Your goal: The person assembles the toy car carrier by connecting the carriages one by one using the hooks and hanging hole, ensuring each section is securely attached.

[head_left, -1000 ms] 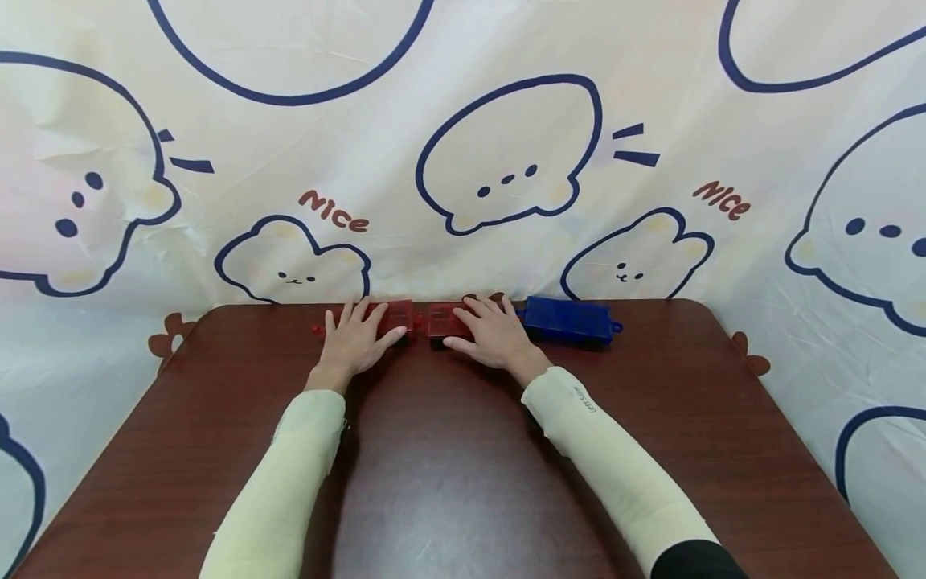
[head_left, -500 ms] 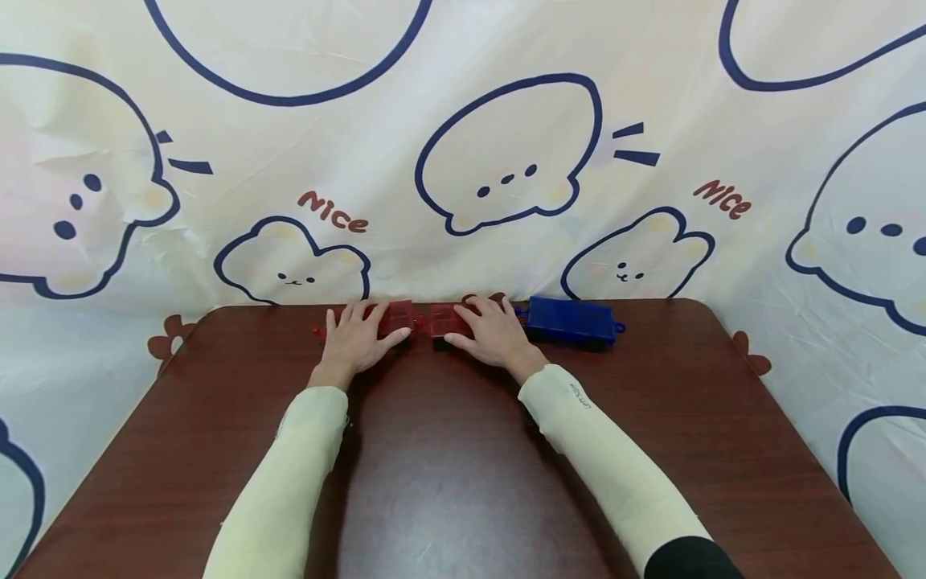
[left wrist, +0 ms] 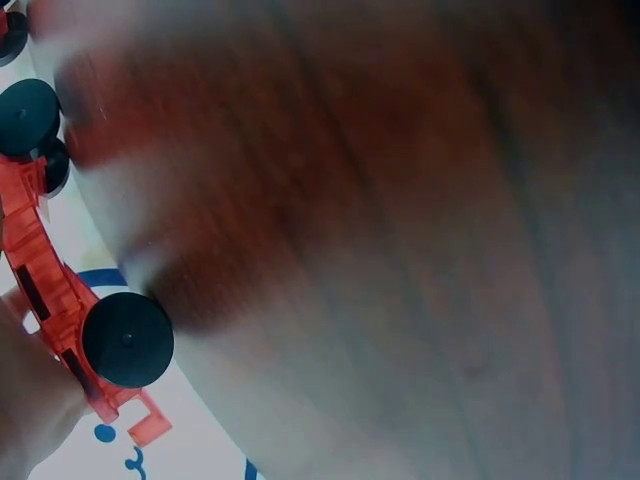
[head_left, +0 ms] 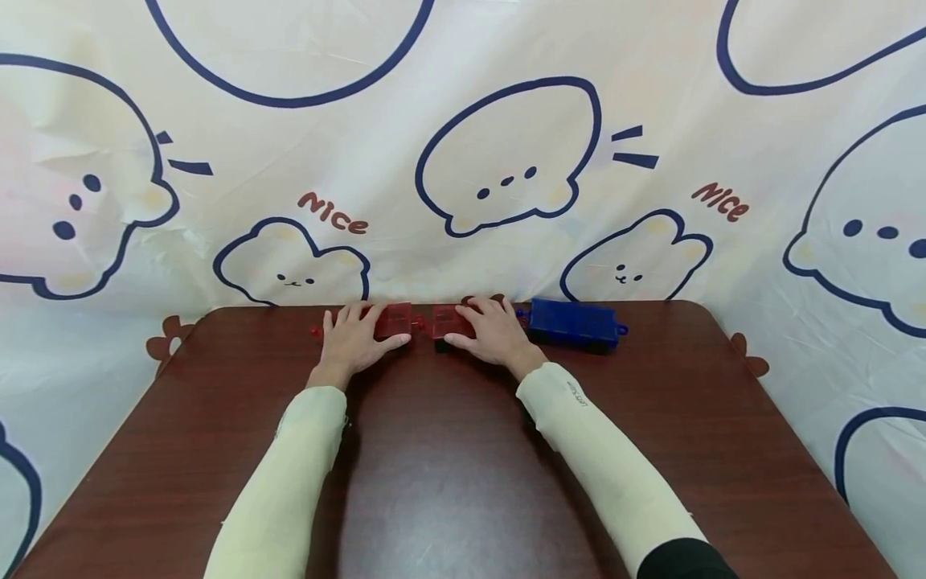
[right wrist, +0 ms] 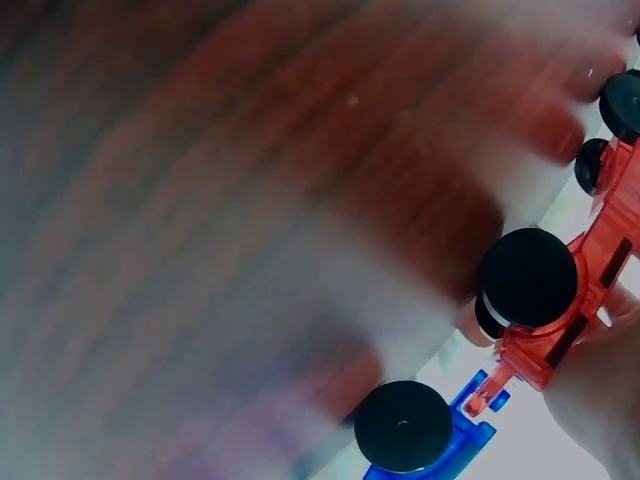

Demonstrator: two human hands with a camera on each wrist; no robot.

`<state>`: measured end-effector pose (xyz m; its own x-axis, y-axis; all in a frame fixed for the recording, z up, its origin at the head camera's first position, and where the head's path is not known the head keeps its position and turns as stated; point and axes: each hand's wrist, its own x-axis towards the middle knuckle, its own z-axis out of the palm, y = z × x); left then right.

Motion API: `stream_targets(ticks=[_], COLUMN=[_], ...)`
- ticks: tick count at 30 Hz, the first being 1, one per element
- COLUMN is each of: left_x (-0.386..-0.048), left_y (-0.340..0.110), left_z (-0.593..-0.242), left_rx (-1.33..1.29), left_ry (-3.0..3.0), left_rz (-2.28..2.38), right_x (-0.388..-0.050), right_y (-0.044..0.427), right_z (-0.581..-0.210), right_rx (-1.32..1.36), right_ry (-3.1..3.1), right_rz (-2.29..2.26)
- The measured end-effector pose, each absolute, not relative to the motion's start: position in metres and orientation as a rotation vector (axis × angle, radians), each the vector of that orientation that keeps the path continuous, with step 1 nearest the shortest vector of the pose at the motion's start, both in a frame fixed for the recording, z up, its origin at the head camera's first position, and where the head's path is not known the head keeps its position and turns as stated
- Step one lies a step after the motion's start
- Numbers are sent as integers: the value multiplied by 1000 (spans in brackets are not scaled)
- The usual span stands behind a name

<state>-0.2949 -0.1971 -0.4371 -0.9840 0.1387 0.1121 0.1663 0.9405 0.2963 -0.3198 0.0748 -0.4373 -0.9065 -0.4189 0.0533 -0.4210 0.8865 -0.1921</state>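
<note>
Fingers clamped on boxy red plastic wagon [head_left: 395,320] (left hand [head_left: 353,342]), red twin [head_left: 445,322] (right hand [head_left: 497,335]); seemingly parts them, shifting long blue plastic wagon [head_left: 574,323] rightward.

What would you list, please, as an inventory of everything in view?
Table: 1, dark brown, lower centre
Backdrop: 1, white with navy drawings, around table
Left red wagon: 1, red, table's far edge
Right red wagon: 1, red, between other wagons
Blue wagon: 1, blue, far edge, rightmost
Wheels: several, black, under wagons
Sleeves: 2, cream, lower left and right
Band: 1, black, on right sleeve
Left hand: 1, bare, gripping left red wagon
Right hand: 1, bare, gripping right red wagon
</note>
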Motion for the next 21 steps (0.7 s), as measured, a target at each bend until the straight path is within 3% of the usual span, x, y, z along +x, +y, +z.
stream_targets(ticks=[21], left_x=[-292], left_y=[-204], left_z=[-433], left_rx=[-261], left_ry=[-2982], left_rz=[-569], right_x=[-321], right_y=[78], right_z=[-435], right_rx=[678], right_ry=[-3053], right_rz=[352])
